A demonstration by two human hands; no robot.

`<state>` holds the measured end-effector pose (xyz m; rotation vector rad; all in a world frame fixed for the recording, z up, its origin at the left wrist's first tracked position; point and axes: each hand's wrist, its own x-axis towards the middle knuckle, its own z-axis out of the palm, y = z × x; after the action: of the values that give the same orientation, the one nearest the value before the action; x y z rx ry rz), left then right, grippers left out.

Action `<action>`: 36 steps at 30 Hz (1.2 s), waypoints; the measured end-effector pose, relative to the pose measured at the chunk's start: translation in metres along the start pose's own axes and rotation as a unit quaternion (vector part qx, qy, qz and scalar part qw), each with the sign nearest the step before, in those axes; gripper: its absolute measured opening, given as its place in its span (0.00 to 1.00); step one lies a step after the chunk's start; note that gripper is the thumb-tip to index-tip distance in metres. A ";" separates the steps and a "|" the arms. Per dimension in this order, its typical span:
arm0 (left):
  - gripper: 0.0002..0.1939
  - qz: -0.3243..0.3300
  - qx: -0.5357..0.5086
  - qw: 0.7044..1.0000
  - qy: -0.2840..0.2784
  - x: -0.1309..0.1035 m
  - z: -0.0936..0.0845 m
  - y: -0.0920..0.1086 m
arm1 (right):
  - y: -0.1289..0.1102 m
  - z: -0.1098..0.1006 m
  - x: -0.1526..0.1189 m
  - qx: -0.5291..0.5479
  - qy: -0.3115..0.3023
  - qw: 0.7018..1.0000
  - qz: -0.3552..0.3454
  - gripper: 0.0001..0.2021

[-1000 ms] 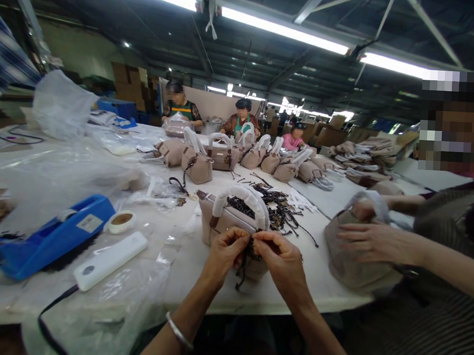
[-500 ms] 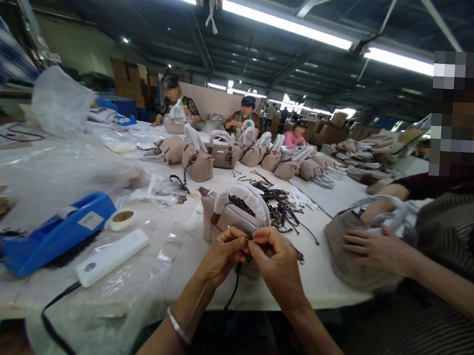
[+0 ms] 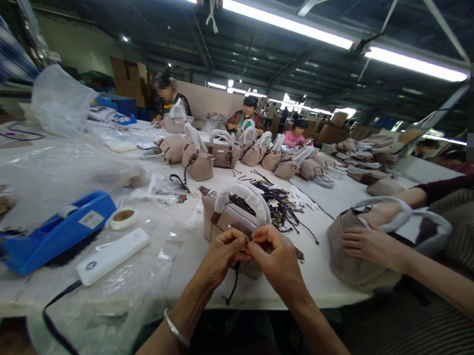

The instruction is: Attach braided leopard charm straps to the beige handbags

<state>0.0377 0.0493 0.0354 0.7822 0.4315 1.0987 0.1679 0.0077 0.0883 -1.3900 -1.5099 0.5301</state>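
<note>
In front of me on the table stands a beige handbag (image 3: 211, 210), its handles (image 3: 244, 191) wrapped in white padding. Close before it, my left hand (image 3: 225, 251) and my right hand (image 3: 274, 256) meet with fingertips pinched together. Both are closed on a thin dark cord (image 3: 233, 288), whose loose end dangles below the left fingers. Fingers cover the spot where they grip it. Just behind the bag lies a pile of dark braided cords (image 3: 277, 201) with small tags.
A blue tape dispenser (image 3: 59, 234), a tape roll (image 3: 122, 218) and a white corded device (image 3: 112, 256) lie left, among clear plastic bags. More handbags (image 3: 198, 162) stand farther back. At right, a co-worker's hand (image 3: 370, 245) rests on another handbag (image 3: 340, 252). Other people sit across the table.
My hands have barely moved and keep their pinch. The co-worker at right has shifted rightward, and more of that person's handbag and its handles shows.
</note>
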 end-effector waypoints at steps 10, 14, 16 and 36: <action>0.14 -0.048 -0.116 0.991 0.053 0.006 -0.001 -0.003 | 0.002 -0.005 0.000 0.014 -0.022 0.999 -0.021 0.01; 0.13 -0.029 -0.122 0.990 0.062 0.004 -0.001 0.004 | 0.002 -0.006 0.000 0.025 -0.006 1.000 -0.014 0.04; 0.14 -0.018 -0.109 0.992 0.066 0.002 0.000 0.006 | 0.001 -0.006 0.001 0.032 0.002 0.999 -0.006 0.04; 0.18 0.051 -0.049 0.995 0.068 0.000 0.010 0.003 | -0.007 0.003 0.000 -0.001 -0.015 1.000 -0.027 0.04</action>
<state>0.0423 0.0462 0.0449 0.6519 0.4521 1.2646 0.1616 0.0068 0.0929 -1.3447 -1.5678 0.5187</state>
